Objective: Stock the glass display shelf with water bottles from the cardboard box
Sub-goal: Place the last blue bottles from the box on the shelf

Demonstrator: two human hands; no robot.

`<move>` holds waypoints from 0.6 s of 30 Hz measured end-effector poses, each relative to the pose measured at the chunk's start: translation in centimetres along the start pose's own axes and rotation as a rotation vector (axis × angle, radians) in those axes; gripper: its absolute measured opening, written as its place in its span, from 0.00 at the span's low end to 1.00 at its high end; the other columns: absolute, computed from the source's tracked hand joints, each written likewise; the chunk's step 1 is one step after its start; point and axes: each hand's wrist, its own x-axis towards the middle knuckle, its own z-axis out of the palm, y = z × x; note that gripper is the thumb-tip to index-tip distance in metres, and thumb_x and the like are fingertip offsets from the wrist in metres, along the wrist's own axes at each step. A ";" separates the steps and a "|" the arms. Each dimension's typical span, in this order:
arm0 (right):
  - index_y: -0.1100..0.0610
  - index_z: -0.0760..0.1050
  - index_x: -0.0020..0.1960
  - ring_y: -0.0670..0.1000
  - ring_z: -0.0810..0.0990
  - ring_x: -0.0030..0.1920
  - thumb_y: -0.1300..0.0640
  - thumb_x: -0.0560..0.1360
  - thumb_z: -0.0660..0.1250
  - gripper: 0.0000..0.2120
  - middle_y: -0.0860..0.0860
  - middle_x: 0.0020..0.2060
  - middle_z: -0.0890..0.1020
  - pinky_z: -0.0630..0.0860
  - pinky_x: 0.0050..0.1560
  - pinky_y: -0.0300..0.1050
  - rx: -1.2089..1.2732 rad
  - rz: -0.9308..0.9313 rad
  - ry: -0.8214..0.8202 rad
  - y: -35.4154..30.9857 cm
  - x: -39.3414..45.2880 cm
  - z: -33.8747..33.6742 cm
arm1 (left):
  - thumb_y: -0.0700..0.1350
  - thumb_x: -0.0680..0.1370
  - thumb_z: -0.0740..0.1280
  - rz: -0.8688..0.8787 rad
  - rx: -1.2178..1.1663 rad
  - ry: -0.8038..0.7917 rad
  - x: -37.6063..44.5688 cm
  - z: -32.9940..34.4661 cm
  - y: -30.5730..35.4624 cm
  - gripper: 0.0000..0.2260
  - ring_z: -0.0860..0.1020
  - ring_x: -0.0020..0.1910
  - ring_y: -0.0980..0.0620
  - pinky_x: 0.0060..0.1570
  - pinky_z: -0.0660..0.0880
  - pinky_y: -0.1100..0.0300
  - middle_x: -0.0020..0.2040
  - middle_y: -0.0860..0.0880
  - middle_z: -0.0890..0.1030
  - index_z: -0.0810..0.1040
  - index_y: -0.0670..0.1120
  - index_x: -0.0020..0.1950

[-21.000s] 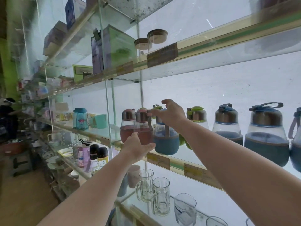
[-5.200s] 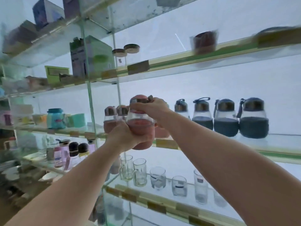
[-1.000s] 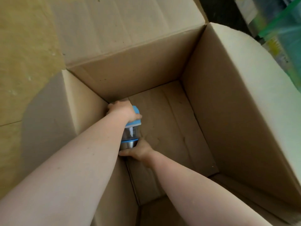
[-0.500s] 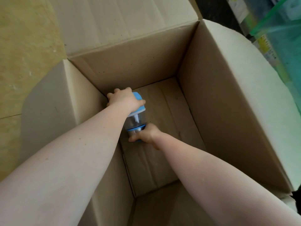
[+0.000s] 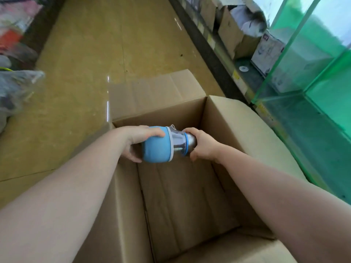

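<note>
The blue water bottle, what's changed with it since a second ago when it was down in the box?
Both hands have lifted the blue water bottle from the floor of the cardboard box up to its opening, now held sideways. The left hand still grips the blue sleeved base and the right hand the steel cap end. The box floor shows no other bottles.

Two bare hands hold a water bottle (image 5: 167, 144) sideways over an open cardboard box (image 5: 245, 130) on a yellow floor (image 5: 95, 44): the left hand (image 5: 137, 142) grips its blue sleeve, the right hand (image 5: 204, 146) its steel cap end. Green-tinted glass shelving (image 5: 311, 76) stands alongside.
</note>
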 end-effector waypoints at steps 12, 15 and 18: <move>0.55 0.65 0.71 0.54 0.75 0.62 0.72 0.74 0.60 0.27 0.56 0.62 0.75 0.74 0.58 0.45 0.243 -0.200 0.367 -11.7 -0.7 -8.7 | 0.48 0.50 0.77 0.398 -0.295 -0.189 -7.5 -1.0 4.0 0.33 0.81 0.45 0.50 0.37 0.81 0.58 0.49 0.48 0.82 0.74 0.51 0.55; 0.56 0.74 0.51 0.52 0.77 0.46 0.63 0.77 0.55 0.10 0.54 0.48 0.76 0.75 0.46 0.49 0.730 -0.099 0.188 -14.7 -1.0 -9.7 | 0.43 0.55 0.80 0.479 -0.378 -0.096 -7.8 -2.2 6.3 0.37 0.79 0.52 0.50 0.43 0.79 0.55 0.55 0.48 0.81 0.73 0.49 0.62; 0.54 0.72 0.56 0.52 0.75 0.52 0.48 0.76 0.62 0.13 0.51 0.51 0.75 0.75 0.52 0.51 0.678 -0.058 0.104 -16.6 -0.9 -10.9 | 0.44 0.55 0.80 0.538 -0.423 -0.041 -7.7 -3.2 7.6 0.41 0.78 0.57 0.47 0.50 0.78 0.50 0.59 0.47 0.80 0.70 0.49 0.66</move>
